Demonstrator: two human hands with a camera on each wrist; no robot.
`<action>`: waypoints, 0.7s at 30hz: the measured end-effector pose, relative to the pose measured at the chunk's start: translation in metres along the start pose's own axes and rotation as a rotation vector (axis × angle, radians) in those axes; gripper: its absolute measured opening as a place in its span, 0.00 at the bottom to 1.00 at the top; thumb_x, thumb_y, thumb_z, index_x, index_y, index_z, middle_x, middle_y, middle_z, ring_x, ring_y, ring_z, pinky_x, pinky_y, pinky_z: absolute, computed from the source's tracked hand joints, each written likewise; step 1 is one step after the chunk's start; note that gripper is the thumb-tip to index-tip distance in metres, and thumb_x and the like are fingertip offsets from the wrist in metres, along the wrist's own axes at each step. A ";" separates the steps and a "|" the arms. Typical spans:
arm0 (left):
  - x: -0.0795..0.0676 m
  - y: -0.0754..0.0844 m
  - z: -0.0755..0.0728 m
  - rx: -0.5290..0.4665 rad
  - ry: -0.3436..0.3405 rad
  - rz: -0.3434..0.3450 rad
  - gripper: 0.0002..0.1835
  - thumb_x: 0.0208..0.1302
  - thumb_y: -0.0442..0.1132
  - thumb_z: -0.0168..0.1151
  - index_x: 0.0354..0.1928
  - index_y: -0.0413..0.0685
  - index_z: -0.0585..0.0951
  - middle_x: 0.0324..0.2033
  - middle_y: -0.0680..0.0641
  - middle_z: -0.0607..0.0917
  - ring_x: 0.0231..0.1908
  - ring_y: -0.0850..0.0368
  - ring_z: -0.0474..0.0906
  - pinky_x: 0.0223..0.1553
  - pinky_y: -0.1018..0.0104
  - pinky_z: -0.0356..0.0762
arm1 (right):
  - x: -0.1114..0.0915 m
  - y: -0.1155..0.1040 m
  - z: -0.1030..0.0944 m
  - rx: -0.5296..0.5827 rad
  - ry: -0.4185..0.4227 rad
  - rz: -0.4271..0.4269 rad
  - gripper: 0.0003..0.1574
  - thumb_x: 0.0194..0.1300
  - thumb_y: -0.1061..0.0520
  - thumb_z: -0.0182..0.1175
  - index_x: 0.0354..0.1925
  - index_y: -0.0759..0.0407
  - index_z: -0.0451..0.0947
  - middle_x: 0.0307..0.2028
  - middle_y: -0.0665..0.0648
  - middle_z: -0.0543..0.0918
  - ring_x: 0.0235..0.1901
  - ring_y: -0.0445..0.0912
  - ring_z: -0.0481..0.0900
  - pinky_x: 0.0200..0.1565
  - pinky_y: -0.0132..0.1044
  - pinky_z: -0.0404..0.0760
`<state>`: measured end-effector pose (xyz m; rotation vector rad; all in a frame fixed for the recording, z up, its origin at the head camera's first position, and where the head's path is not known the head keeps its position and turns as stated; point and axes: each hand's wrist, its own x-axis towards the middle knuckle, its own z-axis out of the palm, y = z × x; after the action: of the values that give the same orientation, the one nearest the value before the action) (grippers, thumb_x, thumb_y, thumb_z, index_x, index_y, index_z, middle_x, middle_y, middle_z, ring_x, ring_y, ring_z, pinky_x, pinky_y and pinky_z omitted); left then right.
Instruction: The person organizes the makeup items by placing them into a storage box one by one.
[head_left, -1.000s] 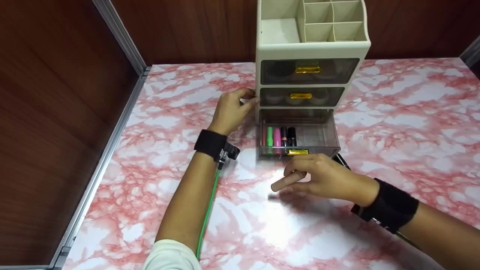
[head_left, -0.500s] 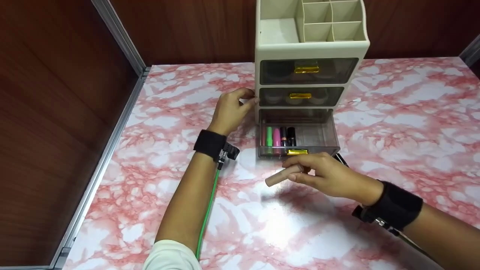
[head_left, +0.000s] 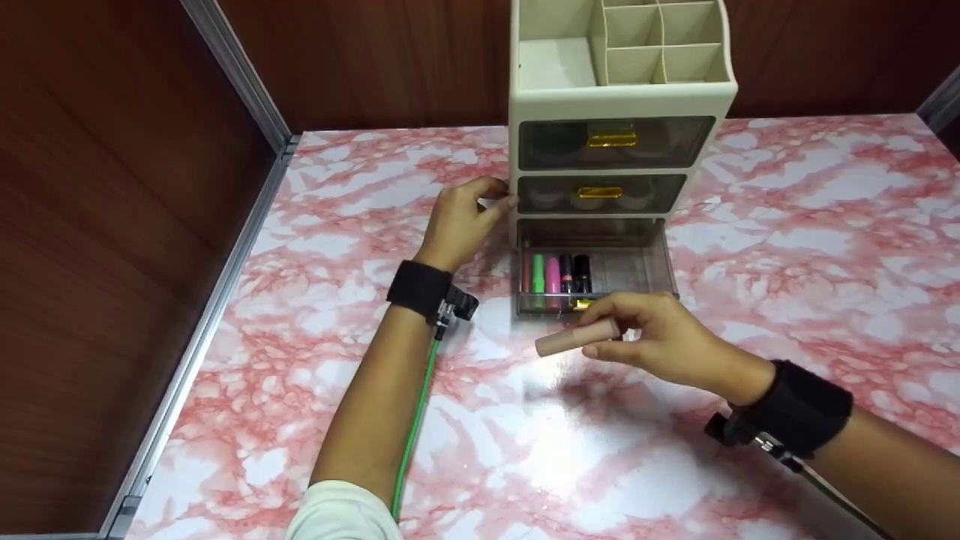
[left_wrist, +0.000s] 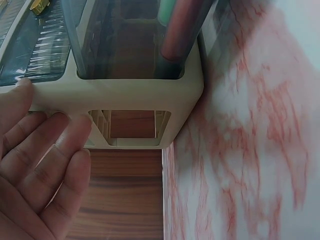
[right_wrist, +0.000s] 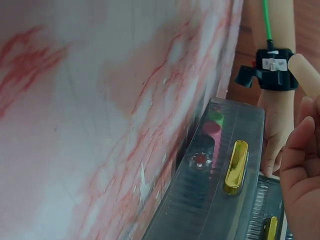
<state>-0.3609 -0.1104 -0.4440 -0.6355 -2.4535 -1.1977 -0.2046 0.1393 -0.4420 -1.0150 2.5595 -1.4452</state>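
Observation:
A slim beige cosmetic tube (head_left: 574,339) is pinched between the thumb and fingers of my right hand (head_left: 664,341), just in front of the pulled-out bottom drawer (head_left: 630,270). The tube's end (right_wrist: 304,75) also shows in the right wrist view. In the drawer's left part lie a green tube (head_left: 538,276), a pink tube (head_left: 553,276) and dark tubes (head_left: 582,274) side by side. My left hand (head_left: 465,221) touches the left side of the cream organizer (head_left: 622,105). In the left wrist view its thumb lies on the front frame, its relaxed fingers (left_wrist: 70,185) against the side.
Two closed drawers with gold handles (head_left: 611,139) sit above the pulled-out one, contents dim behind smoky fronts. Open compartments (head_left: 667,45) top the organizer. The table (head_left: 337,360) has a red-and-white marbled surface. Brown panels (head_left: 375,60) stand behind and at the left.
My right hand has shifted slightly up and right; the tube has turned closer to level. The dark thing seen earlier beside the drawer's right corner is now hidden by the hand. My left hand stays put.

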 end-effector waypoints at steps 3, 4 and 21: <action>0.000 0.001 0.000 -0.004 0.000 -0.007 0.12 0.55 0.51 0.61 0.35 0.53 0.82 0.31 0.59 0.82 0.29 0.66 0.76 0.33 0.69 0.74 | 0.000 -0.002 -0.002 0.039 0.020 0.063 0.15 0.50 0.54 0.67 0.39 0.48 0.77 0.32 0.48 0.80 0.27 0.43 0.74 0.25 0.33 0.71; 0.000 0.001 0.000 -0.006 0.000 -0.009 0.11 0.55 0.51 0.61 0.35 0.53 0.82 0.30 0.59 0.82 0.29 0.66 0.76 0.33 0.69 0.74 | 0.000 -0.003 -0.002 0.049 0.024 0.081 0.15 0.50 0.54 0.67 0.39 0.49 0.77 0.31 0.49 0.80 0.26 0.43 0.74 0.25 0.32 0.71; 0.000 0.000 0.000 -0.004 0.002 0.000 0.11 0.55 0.51 0.61 0.35 0.54 0.82 0.30 0.60 0.82 0.30 0.68 0.76 0.32 0.73 0.72 | 0.010 -0.031 -0.022 0.300 0.025 0.015 0.23 0.55 0.71 0.57 0.50 0.68 0.66 0.36 0.65 0.81 0.36 0.54 0.78 0.36 0.36 0.76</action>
<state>-0.3608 -0.1109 -0.4439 -0.6355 -2.4498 -1.2024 -0.2032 0.1395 -0.4032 -0.9344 2.2639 -1.7769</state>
